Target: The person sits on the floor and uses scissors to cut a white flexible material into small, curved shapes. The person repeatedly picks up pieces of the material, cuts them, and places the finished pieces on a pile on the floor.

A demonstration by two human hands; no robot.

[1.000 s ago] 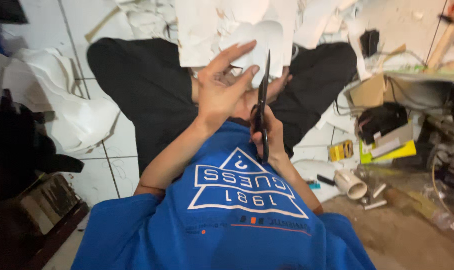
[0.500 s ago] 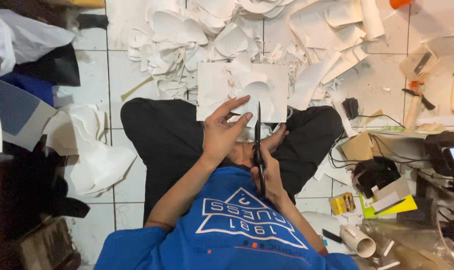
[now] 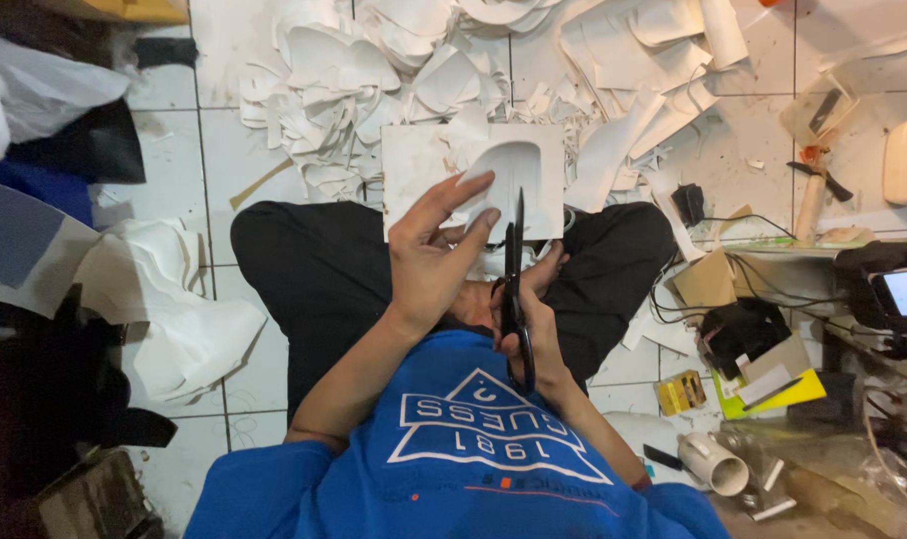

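In the head view, our left hand (image 3: 435,262) pinched a white square sheet (image 3: 443,168) over our lap with fingers spread, while our right hand (image 3: 529,317) had fingers clamped on black scissors (image 3: 514,289), blades up at the sheet's lower edge.

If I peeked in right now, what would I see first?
In the middle, the left hand holds a white moulded sheet while the right hand grips black scissors against its edge. Beyond the crossed legs, a big heap of white cut scraps covers the tiled floor.
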